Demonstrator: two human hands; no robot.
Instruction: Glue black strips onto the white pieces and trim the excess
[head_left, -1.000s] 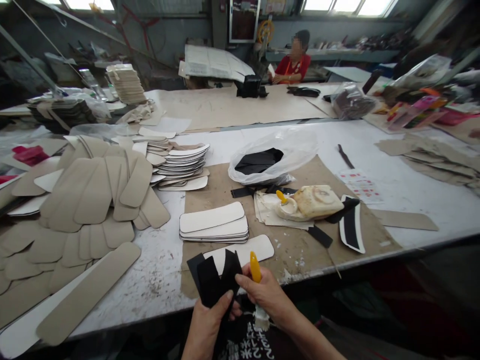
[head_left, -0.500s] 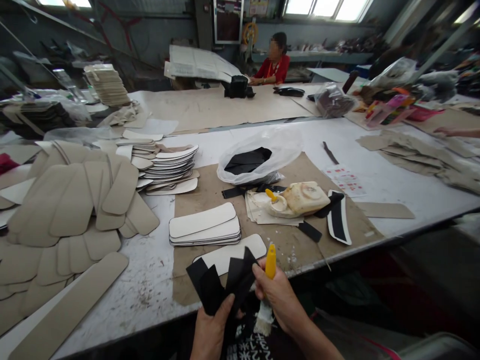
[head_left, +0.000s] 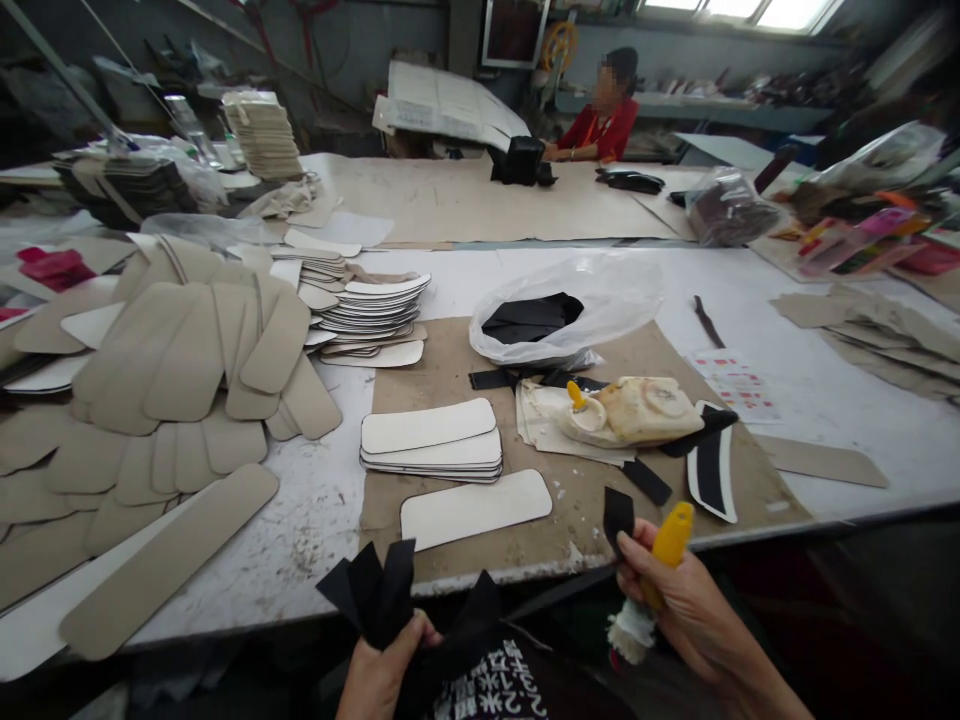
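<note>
Several black strips (head_left: 381,590) are bunched in my left hand (head_left: 390,655), thumb pressed over them, below the table's front edge. My right hand (head_left: 667,590) pinches the end of one black strip (head_left: 618,515) and also holds a yellow-handled brush (head_left: 673,540), its whitish bristles hanging down. A single white rounded panel (head_left: 476,508) lies on brown paper (head_left: 450,565), with a stack of similar panels (head_left: 429,440) behind it. Right of these, a glue-stained plastic container (head_left: 637,410) rests partly on pale sheets. A white piece with a black strip on it (head_left: 712,462) lies farther right.
An open plastic bag (head_left: 495,345) of black pieces sits behind the container. Beige panels (head_left: 180,350) are heaped at left beside a stack of white-edged panels (head_left: 379,315). Across the table is a person in red (head_left: 615,130). The table's front edge (head_left: 300,595) runs just beyond my hands.
My hands have moved apart, the right one going right with the brush and a black strip, the left staying with the bunch. The view has shifted, so the table contents appear displaced.
</note>
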